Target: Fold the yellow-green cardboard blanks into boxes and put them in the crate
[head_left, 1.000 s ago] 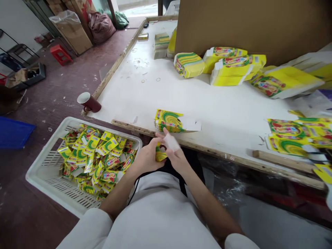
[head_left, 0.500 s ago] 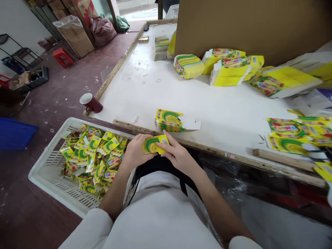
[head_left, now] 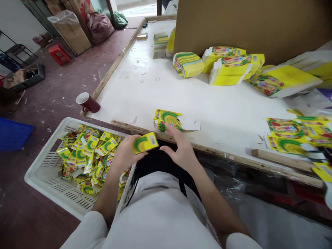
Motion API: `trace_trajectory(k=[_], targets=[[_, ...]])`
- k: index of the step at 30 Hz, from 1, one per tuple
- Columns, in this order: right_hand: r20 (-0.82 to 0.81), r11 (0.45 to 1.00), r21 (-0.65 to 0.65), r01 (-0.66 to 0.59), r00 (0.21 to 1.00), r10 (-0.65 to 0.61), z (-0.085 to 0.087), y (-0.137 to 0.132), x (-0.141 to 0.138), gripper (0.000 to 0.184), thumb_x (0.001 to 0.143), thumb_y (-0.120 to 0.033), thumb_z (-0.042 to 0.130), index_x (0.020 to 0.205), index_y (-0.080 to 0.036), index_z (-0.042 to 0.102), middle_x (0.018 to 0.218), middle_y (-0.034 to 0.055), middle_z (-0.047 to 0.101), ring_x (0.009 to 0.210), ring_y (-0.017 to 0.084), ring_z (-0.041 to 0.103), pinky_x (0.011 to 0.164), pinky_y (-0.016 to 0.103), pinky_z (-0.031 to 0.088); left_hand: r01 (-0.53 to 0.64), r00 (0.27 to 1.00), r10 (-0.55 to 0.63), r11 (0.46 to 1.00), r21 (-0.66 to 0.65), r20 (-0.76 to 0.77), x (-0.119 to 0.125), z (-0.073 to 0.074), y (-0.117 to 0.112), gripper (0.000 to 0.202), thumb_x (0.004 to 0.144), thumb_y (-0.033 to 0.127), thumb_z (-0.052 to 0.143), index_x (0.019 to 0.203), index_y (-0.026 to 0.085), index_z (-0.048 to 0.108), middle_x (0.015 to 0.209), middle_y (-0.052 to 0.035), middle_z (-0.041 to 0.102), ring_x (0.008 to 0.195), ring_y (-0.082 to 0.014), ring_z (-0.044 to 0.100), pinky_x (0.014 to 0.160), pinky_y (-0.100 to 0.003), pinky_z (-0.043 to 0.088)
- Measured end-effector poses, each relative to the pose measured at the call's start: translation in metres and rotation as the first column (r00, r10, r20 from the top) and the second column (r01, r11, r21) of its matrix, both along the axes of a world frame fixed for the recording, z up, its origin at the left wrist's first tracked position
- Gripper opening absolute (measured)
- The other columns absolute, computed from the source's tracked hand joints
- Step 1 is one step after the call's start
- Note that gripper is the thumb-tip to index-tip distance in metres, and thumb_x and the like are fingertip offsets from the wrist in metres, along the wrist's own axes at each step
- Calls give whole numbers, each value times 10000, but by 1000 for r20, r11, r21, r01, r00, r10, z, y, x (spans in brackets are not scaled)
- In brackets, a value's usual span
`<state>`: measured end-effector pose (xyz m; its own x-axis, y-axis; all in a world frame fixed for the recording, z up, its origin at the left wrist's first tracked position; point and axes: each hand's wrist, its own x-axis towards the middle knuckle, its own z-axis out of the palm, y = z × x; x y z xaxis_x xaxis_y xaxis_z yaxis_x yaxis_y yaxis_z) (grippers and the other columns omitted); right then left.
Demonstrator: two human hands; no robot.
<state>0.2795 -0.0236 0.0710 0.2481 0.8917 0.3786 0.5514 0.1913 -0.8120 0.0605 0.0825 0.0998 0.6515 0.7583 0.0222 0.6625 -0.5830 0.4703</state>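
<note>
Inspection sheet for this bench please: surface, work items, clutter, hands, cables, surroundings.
surface: white table, wood-edged, scuffed, loose rubber bands.
work items: folded box; flat-carton stack at the near edge; white basket of folded boxes at left.
clutter: carton bundles, red mug at the table corner, loose cartons right.
hands: left hand grips the folded box; right hand open, fingertips at the stack.
cables: nothing seen.
surroundings: cardboard sheet, red stool, littered floor.

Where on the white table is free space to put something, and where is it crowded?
Bare table between the maroon cup, the small carton stack and the yellow bundles behind; also right of that stack. Crowded: the right edge with flat cartons, the basket.
</note>
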Motion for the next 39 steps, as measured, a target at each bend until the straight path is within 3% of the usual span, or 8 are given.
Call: trace_trajectory(k=[4, 8, 14, 18, 23, 27, 32, 39], targets=[[229, 958, -21, 287, 934, -275, -2, 18, 34, 510, 897, -258, 607, 1394, -225, 502, 1284, 142, 636, 1194, 327, 580, 1029, 536, 474, -213, 920, 261, 959, 185, -291, -65, -2, 29, 654, 707, 504, 766, 1242, 174, 585, 1227, -164, 654, 1181, -390, 570, 1014, -536, 437], [391, 932, -169, 319, 890, -234, -15, 33, 53, 402, 847, -159, 599, 1248, -164, 609, 1071, 156, 684, 1007, 341, 613, 930, 537, 492, -286, 936, 297, 955, 85, -188, -83, -12, 29, 660, 759, 567, 687, 1267, 158, 582, 1283, -178, 641, 1226, -380, 573, 1045, -543, 438], [284, 950, -63, 307, 918, -278, 3, 25, 40, 519, 795, -155, 656, 1298, -173, 528, 1029, 115, 622, 994, 309, 579, 938, 505, 482, 6, 953, 119, 914, -407, 280, -7, -32, -2, 697, 748, 561, 728, 1322, 220, 529, 1270, -125, 669, 1194, -279, 628, 1038, -451, 479], [27, 992, -6, 124, 992, -124, 17, 12, -3, 529, 816, -174, 661, 1312, -241, 492, 1004, 72, 597, 911, 252, 600, 866, 432, 533, 256, 646, 230, 833, -490, 728, 50, -33, -15, 907, 655, 786, 666, 1353, 247, 455, 1330, -141, 611, 1244, -297, 591, 1000, -439, 514], [-412, 982, -8, -189, 895, 169, 8, 0, -56, 511, 856, -263, 668, 1331, -259, 480, 1080, 65, 617, 933, 198, 630, 829, 345, 570, 79, 423, 484, 823, -563, 766, 83, -10, -19, 745, 871, 799, 141, 1174, 245, 536, 950, -76, 645, 868, -189, 667, 792, -350, 576], [-525, 962, -55, -269, 827, 201, 2, 0, -63, 552, 824, -385, 728, 1318, -239, 530, 1182, 90, 611, 1027, 209, 630, 842, 321, 573, 11, 323, 542, 817, -576, 776, 85, -6, -17, 700, 871, 803, 165, 985, 243, 570, 708, -3, 517, 612, -129, 546, 690, -296, 555], [-392, 996, -67, -56, 920, 25, -3, 6, -47, 354, 862, -363, 679, 1192, -237, 655, 977, 62, 676, 821, 199, 630, 730, 327, 554, 137, 368, 509, 798, -587, 778, 79, -22, -25, 823, 759, 911, 242, 955, 223, 648, 798, -49, 644, 777, -186, 641, 769, -344, 570], [-250, 998, 38, 49, 968, -38, -2, 0, -20, 175, 932, -273, 572, 932, -251, 746, 772, 18, 689, 692, 174, 633, 641, 303, 518, 1, 457, 525, 807, -591, 718, 47, -34, -16, 335, 750, 508, 765, 841, 187, 733, 821, -32, 754, 772, -180, 697, 775, -314, 564]])
